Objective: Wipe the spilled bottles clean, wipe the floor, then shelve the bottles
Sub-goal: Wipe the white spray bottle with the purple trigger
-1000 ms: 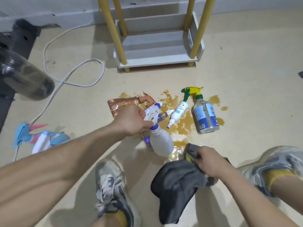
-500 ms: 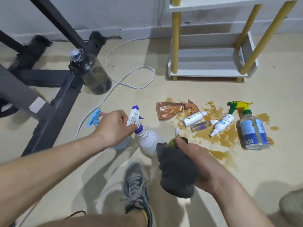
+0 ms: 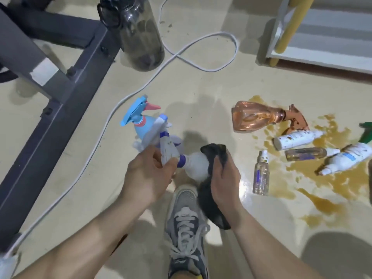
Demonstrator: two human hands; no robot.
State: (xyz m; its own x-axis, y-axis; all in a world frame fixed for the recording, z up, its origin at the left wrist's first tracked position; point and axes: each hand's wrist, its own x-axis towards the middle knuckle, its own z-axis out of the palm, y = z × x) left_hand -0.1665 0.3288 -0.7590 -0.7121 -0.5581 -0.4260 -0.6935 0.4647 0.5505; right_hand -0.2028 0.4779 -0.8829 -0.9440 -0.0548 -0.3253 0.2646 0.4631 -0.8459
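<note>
White spray bottle (image 3: 196, 165): head view; held above the floor (image 3: 201, 87) at near centre, just over a shoe (image 3: 187, 218), neck to the left and body to the right.
Left hand (image 3: 147, 176): fingers curled and clamped on the bottle's trigger head.
Right hand (image 3: 225, 176): fingers closed over a dark cloth (image 3: 214, 215), pressing it round the bottle body.
Step in hand: wiping this bottle, judged from the cloth wrapped on it.
Blue spray bottle (image 3: 141, 121): on the floor just beyond the left hand, well apart from the spill; possibly already wiped, but the view does not confirm it.
Bottles left: pink bottle (image 3: 255, 117), white tube bottle (image 3: 293, 138), small clear bottle (image 3: 261, 176), second clear bottle (image 3: 308, 155) and green-trigger bottle (image 3: 348, 160) all lie to the right, in or beside the spill.
Brown spill (image 3: 342, 178): spread over the floor at right; not yet wiped.
Shelf (image 3: 322, 61): far right; no bottles on the part in view, so shelving is not begun.
Progress: early; most bottles, the floor and all shelving remain.
</note>
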